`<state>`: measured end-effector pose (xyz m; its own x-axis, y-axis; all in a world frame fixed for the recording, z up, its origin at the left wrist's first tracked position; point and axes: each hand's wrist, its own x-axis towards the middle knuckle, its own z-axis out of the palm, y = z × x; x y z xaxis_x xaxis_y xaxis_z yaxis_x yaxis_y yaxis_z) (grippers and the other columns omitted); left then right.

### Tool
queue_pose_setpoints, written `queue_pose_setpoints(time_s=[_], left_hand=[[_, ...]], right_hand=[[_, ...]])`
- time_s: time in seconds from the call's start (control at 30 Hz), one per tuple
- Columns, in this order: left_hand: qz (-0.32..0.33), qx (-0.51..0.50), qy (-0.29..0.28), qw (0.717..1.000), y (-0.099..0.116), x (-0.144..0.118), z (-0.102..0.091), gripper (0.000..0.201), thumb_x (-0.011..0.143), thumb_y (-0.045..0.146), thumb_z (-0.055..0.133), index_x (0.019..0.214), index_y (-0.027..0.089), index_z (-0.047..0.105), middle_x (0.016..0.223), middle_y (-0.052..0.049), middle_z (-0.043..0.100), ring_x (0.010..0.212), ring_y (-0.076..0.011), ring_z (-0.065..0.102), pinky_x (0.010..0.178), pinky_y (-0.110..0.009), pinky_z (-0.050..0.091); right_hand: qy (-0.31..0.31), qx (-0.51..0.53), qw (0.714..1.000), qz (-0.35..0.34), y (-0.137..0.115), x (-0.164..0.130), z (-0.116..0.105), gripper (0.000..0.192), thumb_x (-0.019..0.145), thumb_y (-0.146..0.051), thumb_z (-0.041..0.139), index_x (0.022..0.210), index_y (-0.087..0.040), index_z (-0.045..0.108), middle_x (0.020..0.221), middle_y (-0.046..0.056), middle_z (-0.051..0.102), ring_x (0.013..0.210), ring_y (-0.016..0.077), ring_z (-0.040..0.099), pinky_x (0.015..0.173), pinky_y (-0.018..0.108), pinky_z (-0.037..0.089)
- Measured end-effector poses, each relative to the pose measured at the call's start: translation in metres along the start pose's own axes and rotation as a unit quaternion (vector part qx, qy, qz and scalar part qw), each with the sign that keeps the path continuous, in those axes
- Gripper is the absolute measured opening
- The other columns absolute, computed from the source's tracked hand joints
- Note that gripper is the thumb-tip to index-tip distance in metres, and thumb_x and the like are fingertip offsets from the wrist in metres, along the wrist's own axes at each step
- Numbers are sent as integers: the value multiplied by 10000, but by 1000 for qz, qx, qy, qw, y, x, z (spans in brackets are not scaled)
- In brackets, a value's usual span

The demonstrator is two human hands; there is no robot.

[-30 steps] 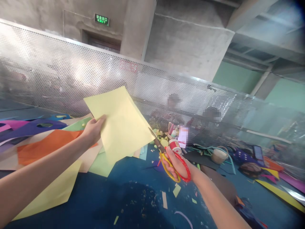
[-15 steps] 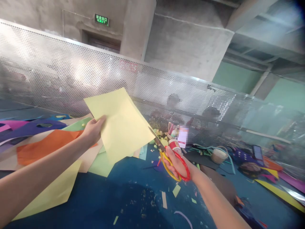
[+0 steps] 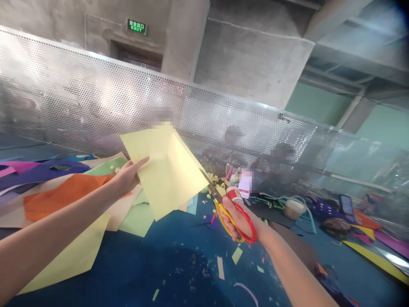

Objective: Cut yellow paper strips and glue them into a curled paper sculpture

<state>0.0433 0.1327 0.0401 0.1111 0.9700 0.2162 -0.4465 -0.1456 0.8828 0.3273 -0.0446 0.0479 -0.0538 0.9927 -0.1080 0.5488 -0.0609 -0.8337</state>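
Observation:
My left hand (image 3: 129,175) pinches the left edge of a pale yellow paper sheet (image 3: 164,170) and holds it up above the blue table (image 3: 134,268). My right hand (image 3: 238,219) grips scissors (image 3: 231,211) with red and yellow handles. Their blades point up and to the left, and the tips meet the sheet's right edge.
Orange, green, purple and yellow sheets (image 3: 67,192) lie piled at the left. Paper scraps (image 3: 220,267) litter the table in front. A glue bottle (image 3: 235,195), a small basket (image 3: 294,209) and craft clutter sit behind the scissors. A perforated metal screen (image 3: 96,102) stands across the back, with people behind it.
My left hand has turned the yellow sheet and shifted it slightly right, with the fingers stretched further along it. The scissors have stayed at the sheet's right edge.

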Motion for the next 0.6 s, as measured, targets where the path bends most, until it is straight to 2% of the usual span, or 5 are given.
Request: queue_pose_setpoints(time_s=[0.13,0.23,0.37,0.5,0.6], left_hand=[[-43,3,-82,996,4,-9,3,328,693,199,647,1014,221,580,1038,-72,645,851,-224,642,687,-319,558],[-64,13,-104,992,5,-14,7,352,702,189,641,1040,252,564,1082,-52,630,891,-224,634,711,-313,554],[-82,38,-113,989,1,-17,8,376,700,205,653,1060,254,559,1119,-51,612,914,-222,626,717,-294,555],[-81,51,-120,988,-4,-13,5,363,692,226,667,1046,213,585,1103,-73,619,919,-223,621,730,-279,553],[-62,47,-101,992,-5,-10,2,342,686,242,672,1019,198,604,1090,-85,625,906,-230,625,727,-282,556]], right_hand=[[1,-10,1000,-16,3,2,-3,573,824,-610,221,672,-151,529,485,8,554,463,128,563,462,225,425],[-1,-11,1000,-25,5,3,-4,415,869,-470,351,868,-121,574,773,45,629,672,147,607,600,278,481],[-7,-9,999,-32,7,3,-3,293,851,-294,496,1108,-152,504,1099,66,537,916,181,558,765,378,477],[-7,-2,999,-39,7,3,1,292,852,-292,494,1110,-156,507,1113,66,531,931,189,552,776,382,473],[-6,4,999,-46,7,3,4,292,865,-360,450,1037,-139,534,1007,59,577,836,162,582,711,338,490]])
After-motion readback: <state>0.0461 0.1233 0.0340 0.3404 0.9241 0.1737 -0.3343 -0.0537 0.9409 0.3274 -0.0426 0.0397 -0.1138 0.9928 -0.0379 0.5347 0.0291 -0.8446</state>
